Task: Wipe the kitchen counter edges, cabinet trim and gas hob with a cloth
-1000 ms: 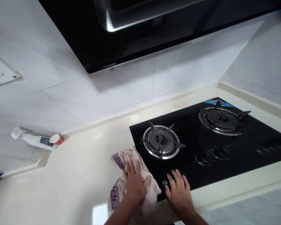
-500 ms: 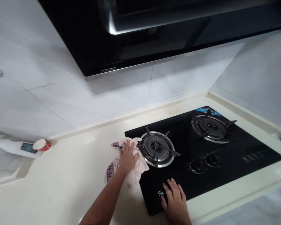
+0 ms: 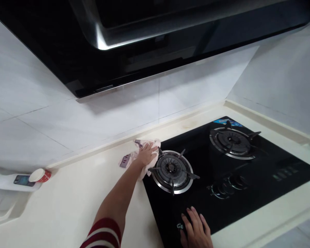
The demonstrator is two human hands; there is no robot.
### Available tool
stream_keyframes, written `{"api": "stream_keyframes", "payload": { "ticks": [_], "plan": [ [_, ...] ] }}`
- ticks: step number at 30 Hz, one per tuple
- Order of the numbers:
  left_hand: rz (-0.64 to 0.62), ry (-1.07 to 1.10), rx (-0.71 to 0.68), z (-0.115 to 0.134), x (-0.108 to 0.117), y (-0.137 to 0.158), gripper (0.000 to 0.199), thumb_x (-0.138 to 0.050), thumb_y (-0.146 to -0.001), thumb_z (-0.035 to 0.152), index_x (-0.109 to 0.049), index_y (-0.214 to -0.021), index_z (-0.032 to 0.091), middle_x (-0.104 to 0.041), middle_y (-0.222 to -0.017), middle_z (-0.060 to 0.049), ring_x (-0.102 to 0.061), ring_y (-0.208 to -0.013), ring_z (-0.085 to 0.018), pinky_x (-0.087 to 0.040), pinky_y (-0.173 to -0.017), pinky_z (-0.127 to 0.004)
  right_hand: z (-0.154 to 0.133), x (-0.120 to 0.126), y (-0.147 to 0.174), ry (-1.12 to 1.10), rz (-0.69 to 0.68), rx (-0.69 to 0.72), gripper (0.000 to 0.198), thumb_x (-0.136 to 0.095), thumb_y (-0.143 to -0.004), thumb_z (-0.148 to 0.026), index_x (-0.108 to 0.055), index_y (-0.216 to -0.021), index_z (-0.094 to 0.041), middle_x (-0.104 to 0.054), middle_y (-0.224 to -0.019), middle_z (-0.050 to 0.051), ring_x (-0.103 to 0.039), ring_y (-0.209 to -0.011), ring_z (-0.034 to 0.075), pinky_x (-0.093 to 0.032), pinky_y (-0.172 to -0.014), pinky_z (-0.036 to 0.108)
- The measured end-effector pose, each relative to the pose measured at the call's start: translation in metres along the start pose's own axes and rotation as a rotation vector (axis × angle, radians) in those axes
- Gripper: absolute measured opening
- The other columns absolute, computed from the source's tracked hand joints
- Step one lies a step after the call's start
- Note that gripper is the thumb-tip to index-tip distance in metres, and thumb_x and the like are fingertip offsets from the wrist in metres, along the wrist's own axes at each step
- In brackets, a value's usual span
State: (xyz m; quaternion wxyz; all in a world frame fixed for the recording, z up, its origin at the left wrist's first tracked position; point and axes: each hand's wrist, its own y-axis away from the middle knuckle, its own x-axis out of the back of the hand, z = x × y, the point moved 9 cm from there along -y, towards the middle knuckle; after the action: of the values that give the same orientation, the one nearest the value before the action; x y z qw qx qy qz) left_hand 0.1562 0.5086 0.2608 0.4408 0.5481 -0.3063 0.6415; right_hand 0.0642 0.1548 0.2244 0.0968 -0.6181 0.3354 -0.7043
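Observation:
My left hand (image 3: 146, 154) presses down on a pale pink cloth (image 3: 126, 160) with purple patches and moves it at the back left corner of the gas stove (image 3: 201, 148). The crumpled cloth lies partly on the counter and partly on the black glass, beside the left burner (image 3: 172, 171). Its fingers point toward the burner's pan support. My right hand (image 3: 196, 230) rests on the front left edge of the stove with fingers stretched out, holding nothing, next to white lettering on the glass.
A black range hood (image 3: 144, 48) overhangs the stove from the wall. The right burner (image 3: 231, 140) and the knobs (image 3: 224, 187) sit farther right. On the counter (image 3: 67, 199) at far left, a red and white paper cup (image 3: 41, 175) stands near a phone (image 3: 24, 180) on a white ledge.
My left hand has slid the cloth away from me, toward the wall, along the stove's left edge. My right hand stays at the front edge. The view has shifted slightly.

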Motion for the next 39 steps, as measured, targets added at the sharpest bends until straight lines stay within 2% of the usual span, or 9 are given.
{"api": "stream_keyframes", "payload": {
  "ticks": [3,6,10,13,18,23,27,32,39],
  "plan": [
    [-0.002,0.003,-0.040,0.008,-0.002,-0.004,0.048,-0.042,-0.102,0.048,-0.050,-0.148,0.041,-0.031,-0.167,0.004,-0.030,-0.154,-0.025,-0.031,-0.122,-0.051,0.002,-0.001,0.002,-0.023,-0.001,-0.021,0.033,-0.057,-0.086,-0.027,-0.064,-0.116,-0.016,-0.065,-0.127,0.018,-0.050,-0.134,0.033,-0.031,-0.115,0.050],
    [0.028,-0.001,-0.030,-0.004,0.003,0.015,0.045,-0.041,-0.102,0.046,-0.052,-0.146,0.043,-0.032,-0.167,0.006,-0.030,-0.154,-0.024,-0.030,-0.123,-0.051,0.004,-0.002,0.002,-0.041,-0.033,-0.052,0.033,-0.057,-0.087,-0.027,-0.064,-0.117,-0.017,-0.065,-0.128,0.017,-0.050,-0.134,0.032,-0.032,-0.115,0.050],
    [0.091,-0.023,0.064,-0.031,0.005,0.070,0.043,-0.039,-0.103,0.043,-0.059,-0.140,0.038,-0.035,-0.166,0.003,-0.028,-0.154,-0.026,-0.031,-0.121,-0.054,0.002,-0.001,0.000,-0.030,-0.078,-0.077,0.032,-0.056,-0.088,-0.027,-0.063,-0.118,-0.016,-0.063,-0.131,0.018,-0.051,-0.133,0.033,-0.034,-0.113,0.051],
    [0.152,-0.049,0.136,-0.030,-0.002,0.122,0.045,-0.039,-0.103,0.043,-0.055,-0.144,0.035,-0.031,-0.168,0.000,-0.027,-0.154,-0.027,-0.029,-0.121,-0.055,0.003,0.000,-0.001,-0.050,-0.105,-0.106,0.031,-0.054,-0.091,-0.027,-0.063,-0.118,-0.015,-0.063,-0.131,0.018,-0.050,-0.135,0.033,-0.034,-0.113,0.051],
    [0.217,-0.034,0.204,0.021,-0.030,0.198,0.051,-0.046,-0.100,0.044,-0.051,-0.148,0.032,-0.032,-0.167,-0.006,-0.027,-0.154,-0.031,-0.028,-0.121,-0.056,0.005,0.000,0.000,-0.063,-0.125,-0.119,0.032,-0.053,-0.092,-0.028,-0.061,-0.120,-0.015,-0.061,-0.133,0.019,-0.048,-0.136,0.033,-0.033,-0.113,0.052],
    [0.177,0.097,0.058,0.094,-0.063,0.272,0.065,-0.057,-0.090,0.061,-0.052,-0.148,0.032,-0.031,-0.167,-0.011,-0.033,-0.150,-0.038,-0.028,-0.119,-0.061,0.006,-0.001,0.005,-0.061,-0.126,-0.089,0.035,-0.051,-0.093,-0.030,-0.060,-0.121,-0.011,-0.059,-0.134,0.022,-0.047,-0.137,0.035,-0.034,-0.112,0.054],
    [0.141,0.135,-0.022,0.112,-0.078,0.319,0.069,-0.056,-0.085,0.072,-0.055,-0.144,0.038,-0.036,-0.165,-0.007,-0.039,-0.147,-0.036,-0.030,-0.119,-0.060,0.008,-0.001,0.008,-0.074,-0.125,-0.087,0.035,-0.049,-0.094,-0.031,-0.060,-0.120,-0.011,-0.059,-0.134,0.023,-0.047,-0.136,0.035,-0.036,-0.111,0.055],
    [0.189,0.079,0.162,0.049,-0.062,0.308,0.063,-0.053,-0.089,0.068,-0.055,-0.144,0.036,-0.040,-0.163,-0.009,-0.035,-0.150,-0.034,-0.025,-0.121,-0.061,0.007,0.003,0.008,-0.082,-0.086,-0.072,0.036,-0.046,-0.095,-0.033,-0.061,-0.119,-0.010,-0.059,-0.132,0.023,-0.051,-0.133,0.036,-0.037,-0.109,0.055],
    [0.296,0.000,0.274,-0.036,-0.026,0.196,0.057,-0.048,-0.096,0.059,-0.053,-0.146,0.034,-0.037,-0.164,-0.010,-0.029,-0.152,-0.035,-0.023,-0.121,-0.063,0.016,-0.003,0.016,-0.078,-0.052,-0.054,0.039,-0.042,-0.094,-0.038,-0.061,-0.118,-0.013,-0.060,-0.131,0.023,-0.054,-0.130,0.039,-0.042,-0.104,0.059]
  ]
}}
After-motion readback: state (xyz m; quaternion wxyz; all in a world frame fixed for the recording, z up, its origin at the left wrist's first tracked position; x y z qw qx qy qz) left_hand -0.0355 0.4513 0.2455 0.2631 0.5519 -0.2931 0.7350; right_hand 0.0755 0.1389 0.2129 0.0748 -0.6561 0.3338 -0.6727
